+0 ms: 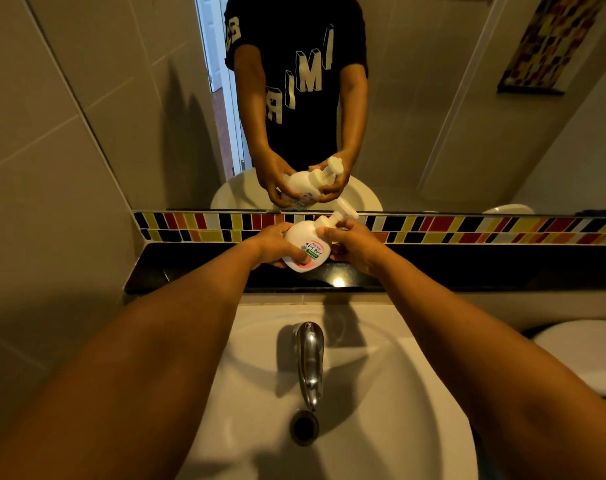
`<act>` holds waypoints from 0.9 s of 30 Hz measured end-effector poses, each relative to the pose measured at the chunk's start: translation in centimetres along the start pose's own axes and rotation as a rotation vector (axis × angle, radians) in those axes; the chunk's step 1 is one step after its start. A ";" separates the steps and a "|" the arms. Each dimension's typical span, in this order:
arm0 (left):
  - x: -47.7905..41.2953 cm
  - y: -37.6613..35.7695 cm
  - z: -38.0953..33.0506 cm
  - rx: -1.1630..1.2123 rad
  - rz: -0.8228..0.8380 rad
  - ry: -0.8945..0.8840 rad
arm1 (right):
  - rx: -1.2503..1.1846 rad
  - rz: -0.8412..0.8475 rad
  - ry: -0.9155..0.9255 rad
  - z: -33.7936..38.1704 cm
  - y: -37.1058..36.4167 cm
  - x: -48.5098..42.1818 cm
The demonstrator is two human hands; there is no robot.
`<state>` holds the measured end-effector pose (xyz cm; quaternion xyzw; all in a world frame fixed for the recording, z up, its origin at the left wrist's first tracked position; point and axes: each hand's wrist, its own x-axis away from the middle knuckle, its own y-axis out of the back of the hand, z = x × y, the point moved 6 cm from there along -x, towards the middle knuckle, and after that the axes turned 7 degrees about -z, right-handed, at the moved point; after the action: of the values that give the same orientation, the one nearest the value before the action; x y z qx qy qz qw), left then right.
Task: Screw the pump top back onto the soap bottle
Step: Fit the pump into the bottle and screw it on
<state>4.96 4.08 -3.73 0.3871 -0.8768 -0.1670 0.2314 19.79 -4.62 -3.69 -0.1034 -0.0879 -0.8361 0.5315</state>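
Both arms reached forward over a white sink toward a black ledge that ran below a mirror. The soap bottle, white with a pink and green label, was held in the air above that ledge, tilted so its top leaned up and to the right. The left hand was wrapped around the lower body of the bottle, fingers curled under its base and thumb across the label. The right hand was closed on the neck, thumb and fingertips pinched around the collar where the pump top met the bottle. The pump top sat on the neck with its white nozzle head pointing up and right, in front of a strip of coloured tiles. Whether the collar was threaded fully down could not be told. A chrome tap stood at the back of the basin below the hands, with the drain just in front of it. The mirror showed the same 2 hands on the bottle, and a dark T-shirt with white letters.
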 end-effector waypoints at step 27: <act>0.5 0.4 -0.3 -0.028 0.002 0.003 | -0.030 0.072 -0.018 0.1 -0.4 0.1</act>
<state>4.59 3.91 -3.12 0.3834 -0.8743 -0.1784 0.2382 19.38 -4.51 -3.53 -0.1220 -0.0766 -0.8166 0.5590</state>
